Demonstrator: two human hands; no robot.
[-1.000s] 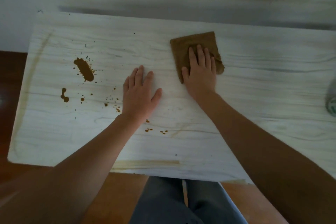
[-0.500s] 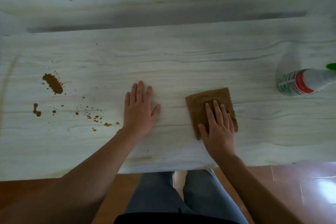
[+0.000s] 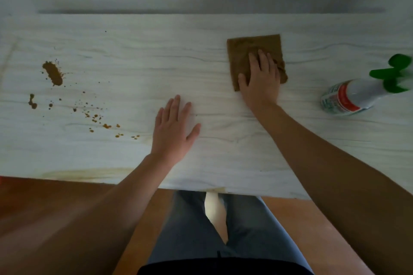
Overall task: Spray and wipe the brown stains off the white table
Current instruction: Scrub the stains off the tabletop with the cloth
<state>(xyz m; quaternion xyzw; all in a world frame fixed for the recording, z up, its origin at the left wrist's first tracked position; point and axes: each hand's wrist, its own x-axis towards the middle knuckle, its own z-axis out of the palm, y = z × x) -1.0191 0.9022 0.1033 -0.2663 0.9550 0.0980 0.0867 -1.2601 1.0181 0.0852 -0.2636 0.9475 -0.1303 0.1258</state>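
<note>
The brown cloth point(image 3: 250, 56) was pressed flat under the open right hand point(image 3: 260, 82), right of frame centre. The left hand point(image 3: 173, 131) was laid open-palmed, grasping nothing, on the white table point(image 3: 223, 163); brown stains point(image 3: 53, 73) were seen at left.

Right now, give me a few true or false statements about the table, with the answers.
1. The right hand presses flat on the brown cloth. True.
2. The left hand holds the spray bottle. False: it rests flat on the white table; the spray bottle lies untouched at the right.
3. The brown stains are on the table's left part. True.
4. The cloth covers the stains. False: it lies well to their right.
5. The bottle stands upright. False: it lies on its side.
</note>
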